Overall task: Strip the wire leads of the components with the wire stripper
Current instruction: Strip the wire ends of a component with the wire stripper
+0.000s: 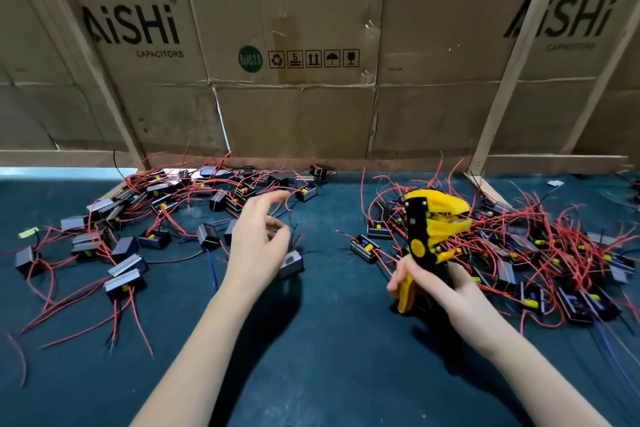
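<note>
My right hand (pixel 436 282) grips the handles of a yellow and black wire stripper (pixel 431 229), held upright with its jaws pointing right, just in front of a tangled heap of black box components with red leads (pixel 554 253). My left hand (pixel 258 239) hovers above the mat with loosely spread fingers and holds nothing. A single black component (pixel 292 263) lies on the mat just under and to the right of that hand. A second spread of components with red wires (pixel 138 218) covers the left of the mat.
The work surface is a dark teal mat (pixel 329 340). A cardboard wall (pixel 294 62) with wooden slats closes off the back. A lone component (pixel 363 248) lies between the two piles. A scrap of yellow tape (pixel 29 231) sits at far left.
</note>
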`<state>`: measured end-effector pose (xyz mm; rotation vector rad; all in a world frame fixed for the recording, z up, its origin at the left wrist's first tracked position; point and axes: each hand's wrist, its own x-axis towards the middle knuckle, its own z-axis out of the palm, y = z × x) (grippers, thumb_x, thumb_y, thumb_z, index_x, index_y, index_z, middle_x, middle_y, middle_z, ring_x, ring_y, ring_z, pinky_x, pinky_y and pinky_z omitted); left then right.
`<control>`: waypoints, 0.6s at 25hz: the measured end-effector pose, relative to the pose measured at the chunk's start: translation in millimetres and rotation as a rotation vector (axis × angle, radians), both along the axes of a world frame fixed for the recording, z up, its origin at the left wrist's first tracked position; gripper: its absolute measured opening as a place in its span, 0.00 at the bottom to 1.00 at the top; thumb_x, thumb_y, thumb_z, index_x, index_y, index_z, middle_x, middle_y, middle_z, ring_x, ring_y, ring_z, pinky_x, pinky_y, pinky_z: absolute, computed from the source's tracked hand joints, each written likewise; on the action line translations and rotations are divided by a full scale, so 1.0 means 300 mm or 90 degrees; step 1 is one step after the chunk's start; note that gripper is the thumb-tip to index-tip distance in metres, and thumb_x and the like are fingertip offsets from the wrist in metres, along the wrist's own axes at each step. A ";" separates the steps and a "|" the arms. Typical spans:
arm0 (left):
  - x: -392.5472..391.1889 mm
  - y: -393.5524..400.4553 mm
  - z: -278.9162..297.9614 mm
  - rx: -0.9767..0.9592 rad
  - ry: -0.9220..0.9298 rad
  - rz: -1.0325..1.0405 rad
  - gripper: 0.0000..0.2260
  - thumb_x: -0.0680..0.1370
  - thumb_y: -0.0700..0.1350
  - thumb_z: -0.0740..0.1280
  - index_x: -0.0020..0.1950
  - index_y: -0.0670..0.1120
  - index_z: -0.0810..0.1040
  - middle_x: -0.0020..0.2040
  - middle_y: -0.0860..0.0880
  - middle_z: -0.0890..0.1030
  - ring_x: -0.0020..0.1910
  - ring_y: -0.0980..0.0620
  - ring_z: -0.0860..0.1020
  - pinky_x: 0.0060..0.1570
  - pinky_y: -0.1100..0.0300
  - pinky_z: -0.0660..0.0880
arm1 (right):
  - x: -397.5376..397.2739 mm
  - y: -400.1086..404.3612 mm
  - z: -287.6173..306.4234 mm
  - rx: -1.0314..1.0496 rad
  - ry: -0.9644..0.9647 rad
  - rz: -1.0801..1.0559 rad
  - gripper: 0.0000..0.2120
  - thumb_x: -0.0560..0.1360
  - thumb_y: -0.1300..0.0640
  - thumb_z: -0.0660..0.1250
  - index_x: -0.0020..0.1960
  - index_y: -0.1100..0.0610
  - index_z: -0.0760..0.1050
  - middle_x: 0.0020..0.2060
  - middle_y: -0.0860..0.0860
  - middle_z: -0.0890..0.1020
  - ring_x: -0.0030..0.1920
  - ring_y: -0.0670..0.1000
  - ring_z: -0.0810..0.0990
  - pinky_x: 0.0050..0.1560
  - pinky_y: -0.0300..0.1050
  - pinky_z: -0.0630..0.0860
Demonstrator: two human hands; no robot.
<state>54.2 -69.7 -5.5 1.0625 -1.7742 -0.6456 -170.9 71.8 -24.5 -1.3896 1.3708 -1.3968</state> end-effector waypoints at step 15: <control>0.005 0.025 0.027 -0.194 -0.100 -0.171 0.10 0.69 0.42 0.75 0.47 0.51 0.81 0.45 0.59 0.81 0.48 0.55 0.77 0.48 0.63 0.71 | -0.021 -0.005 0.010 0.064 -0.065 0.010 0.23 0.69 0.46 0.67 0.48 0.66 0.76 0.43 0.63 0.83 0.43 0.57 0.84 0.46 0.46 0.81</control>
